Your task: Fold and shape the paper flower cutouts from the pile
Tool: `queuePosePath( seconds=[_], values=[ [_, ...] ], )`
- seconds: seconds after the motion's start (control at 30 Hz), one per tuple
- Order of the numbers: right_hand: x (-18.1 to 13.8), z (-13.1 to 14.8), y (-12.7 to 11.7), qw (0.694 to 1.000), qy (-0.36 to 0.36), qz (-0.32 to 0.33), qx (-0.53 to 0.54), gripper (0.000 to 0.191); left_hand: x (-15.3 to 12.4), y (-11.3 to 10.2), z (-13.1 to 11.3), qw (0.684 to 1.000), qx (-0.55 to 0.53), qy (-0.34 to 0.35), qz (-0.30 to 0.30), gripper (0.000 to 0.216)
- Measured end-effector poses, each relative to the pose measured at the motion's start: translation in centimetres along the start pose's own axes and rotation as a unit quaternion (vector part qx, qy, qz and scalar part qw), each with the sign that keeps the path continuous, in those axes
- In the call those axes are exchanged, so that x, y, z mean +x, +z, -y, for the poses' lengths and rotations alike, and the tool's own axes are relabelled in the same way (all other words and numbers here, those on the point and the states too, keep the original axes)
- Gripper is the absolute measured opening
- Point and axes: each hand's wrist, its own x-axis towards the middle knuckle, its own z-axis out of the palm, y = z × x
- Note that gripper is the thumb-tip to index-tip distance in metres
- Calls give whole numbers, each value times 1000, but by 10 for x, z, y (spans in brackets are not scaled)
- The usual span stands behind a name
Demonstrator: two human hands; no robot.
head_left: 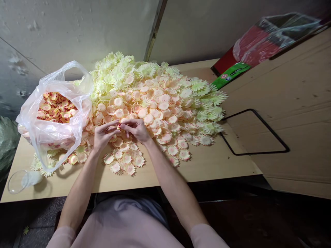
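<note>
A big heap of pale yellow and pink artificial flower heads (155, 93) covers the middle of a wooden table (207, 165). My left hand (103, 132) and my right hand (136, 129) meet at the heap's near edge, fingertips pinched together on one small flower piece (119, 126) between them. Several loose flower heads (124, 162) lie flat on the table just below my hands. A clear plastic bag (55, 117) at the left holds red and yellow flower pieces (55, 106).
A clear round container (19, 181) lies at the table's near left corner. A red and green carton wrapped in plastic (256, 44) leans at the back right. A black wire frame (256, 132) rests on a large wooden panel at the right. A grey wall stands behind.
</note>
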Motion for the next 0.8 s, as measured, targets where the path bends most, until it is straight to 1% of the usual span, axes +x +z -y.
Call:
queuePosePath(
  seconds=[0.17, 0.27, 0.43, 0.6, 0.7, 0.8],
  values=[
    [-1, 0, -1, 1000, 1, 6, 3, 25, 1, -2, -2, 999, 30, 44, 8, 31],
    [-2, 2, -1, 1000, 2, 7, 0, 23, 2, -2, -3, 997, 56, 55, 1, 26],
    [-4, 4, -2, 1000, 4, 4, -16, 18, 2, -1, -3, 997, 64, 48, -10, 26],
    [-4, 5, -1, 1000, -2, 4, -13, 15, 2, -2, -1, 997, 62, 51, 9, 22],
    [-4, 4, -1, 1000, 2, -1, -17, 16, 2, -2, -1, 997, 60, 47, 10, 22],
    [-4, 3, -1, 1000, 0, -9, -29, 16, 1, -1, -1, 998, 45, 30, 6, 28]
  ],
)
